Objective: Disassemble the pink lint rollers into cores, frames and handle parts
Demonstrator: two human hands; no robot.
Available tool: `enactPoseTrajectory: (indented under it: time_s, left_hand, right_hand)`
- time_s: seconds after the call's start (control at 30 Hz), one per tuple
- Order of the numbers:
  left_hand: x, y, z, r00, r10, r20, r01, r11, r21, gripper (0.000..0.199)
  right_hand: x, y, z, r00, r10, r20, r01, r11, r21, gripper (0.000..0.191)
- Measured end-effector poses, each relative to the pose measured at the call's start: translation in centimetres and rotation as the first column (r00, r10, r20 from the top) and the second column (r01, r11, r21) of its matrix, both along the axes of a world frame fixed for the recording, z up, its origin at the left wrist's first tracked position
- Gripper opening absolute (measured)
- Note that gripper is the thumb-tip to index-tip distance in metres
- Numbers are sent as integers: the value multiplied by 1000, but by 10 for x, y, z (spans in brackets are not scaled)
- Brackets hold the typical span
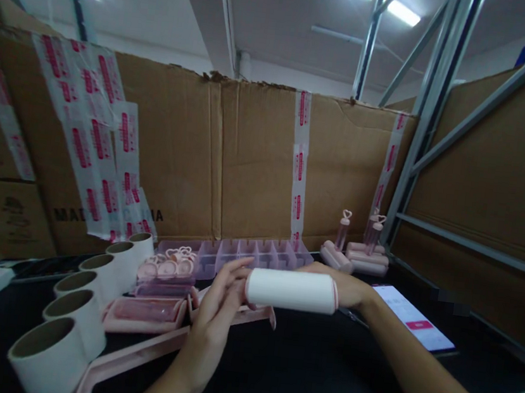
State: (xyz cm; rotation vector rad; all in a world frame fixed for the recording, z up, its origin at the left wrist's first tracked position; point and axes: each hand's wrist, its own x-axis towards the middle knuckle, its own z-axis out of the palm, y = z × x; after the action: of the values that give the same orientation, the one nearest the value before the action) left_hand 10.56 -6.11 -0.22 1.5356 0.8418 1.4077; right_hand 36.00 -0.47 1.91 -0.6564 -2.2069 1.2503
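Observation:
A white lint roller (293, 290), with pink showing at both ends, lies level between my two hands above the black table. The fingers of my left hand (220, 306) are bent against its left end. My right hand (347, 290) grips the roll from behind at the right, most of its fingers hidden by it. Just beyond my left hand is a pink plastic part (255, 315), partly covered. A long pink strip-like piece (138, 353) and a pink case (145, 315) with a clear pink part inside lie to the left.
Several white paper rolls (50, 349) stand in a row at the left. Behind are a purple divided tray (255, 253) and pink heart-topped pieces (175, 265). Pink rollers (366, 263) and a lit phone (412, 320) lie right. Cardboard (257, 158) walls the back.

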Motion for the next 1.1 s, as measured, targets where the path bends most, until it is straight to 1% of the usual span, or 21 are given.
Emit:
enactPoseTrajectory:
  time_s: [0.03, 0.1, 0.17, 0.23, 0.3, 0.37, 0.47, 0.53, 0.6, 0.67, 0.73, 0.77, 0.8, 0.87, 0.9, 1.03, 1.1]
  left_hand:
    - [0, 0, 3, 996, -48, 75, 50, 999, -17, 39]
    - [0, 1, 7, 964, -143, 223, 152, 988, -22, 41]
    - [2, 1, 10, 926, -194, 325, 213, 977, -25, 45]
    - [3, 1, 12, 916, -167, 365, 202, 978, -60, 46]
    - [3, 2, 12, 918, -113, 380, 162, 982, -99, 46]
    - [3, 4, 10, 914, -81, 398, 141, 982, -124, 43]
    - [3, 7, 7, 902, -69, 427, 145, 978, -150, 40]
    - [4, 8, 5, 900, -62, 431, 142, 978, -156, 43]
    - [4, 7, 5, 906, -64, 418, 139, 979, -150, 47]
    - [6, 6, 5, 920, -76, 386, 141, 980, -142, 50]
    - [7, 5, 3, 933, -98, 345, 156, 977, -143, 55]
    - [9, 5, 1, 937, -111, 332, 167, 975, -144, 57]
    - [10, 5, -1, 938, -121, 325, 176, 974, -144, 60]
    - [12, 5, -6, 941, -125, 315, 179, 973, -148, 66]
    - [13, 5, -7, 945, -118, 304, 171, 973, -154, 67]
    - [15, 6, -10, 973, -81, 214, 113, 983, -141, 61]
    - [15, 6, -8, 978, -73, 196, 96, 989, -109, 57]
  right_hand:
    - [-4, -2, -3, 999, 10, -37, -11, 1000, -28, 42]
    - [-14, -5, -9, 995, 33, -95, -39, 997, -69, 52]
    - [-24, -7, -15, 984, 41, -173, -66, 987, -143, 56]
    - [-32, -8, -19, 962, 9, -274, -79, 966, -245, 53]
    - [-36, -6, -21, 937, -37, -348, -84, 941, -328, 48]
    - [-38, -2, -23, 922, -67, -382, -77, 933, -351, 49]
    - [-36, 6, -24, 896, -111, -430, -64, 926, -373, 58]
    - [-35, 8, -23, 867, -155, -474, -55, 915, -400, 61]
    - [-34, 8, -22, 814, -215, -540, -45, 903, -428, 58]
    - [-35, 6, -20, 738, -274, -617, -39, 895, -444, 52]
    - [-36, 3, -20, 675, -304, -672, -35, 897, -441, 41]
    - [-37, 2, -21, 658, -307, -687, -35, 900, -436, 35]
    - [-38, 1, -21, 650, -303, -697, -35, 904, -426, 35]
    - [-40, -1, -22, 638, -292, -713, -32, 915, -403, 46]
    - [-42, -1, -23, 624, -293, -724, -24, 919, -393, 48]
    - [-47, 0, -26, 549, -340, -763, 30, 921, -389, 33]
    - [-49, 1, -27, 541, -352, -764, 34, 916, -399, 30]
